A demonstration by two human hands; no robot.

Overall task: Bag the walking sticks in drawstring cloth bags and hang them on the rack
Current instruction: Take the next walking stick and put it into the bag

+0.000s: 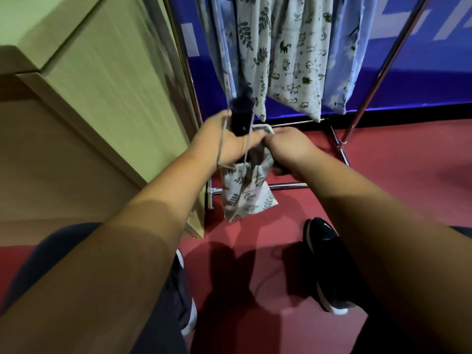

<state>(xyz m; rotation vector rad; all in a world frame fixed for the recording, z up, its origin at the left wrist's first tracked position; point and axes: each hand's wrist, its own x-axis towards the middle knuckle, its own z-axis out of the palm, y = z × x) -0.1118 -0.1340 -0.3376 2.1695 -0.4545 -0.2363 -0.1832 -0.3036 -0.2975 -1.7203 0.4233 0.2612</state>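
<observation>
My left hand grips the black handle of a folded walking stick, which sticks up out of a small leaf-print drawstring bag. The bag hangs below both hands, its pale cord looping over my left wrist. My right hand pinches the bag's rim next to the stick. Most of the stick is hidden inside the bag. Behind the hands stands the chrome rack, with several printed cloth bags hanging from it.
A light wooden cabinet stands close on the left. The rack's base bars lie on the red floor right under the bag. My black shoes are below. A blue wall panel is behind the rack.
</observation>
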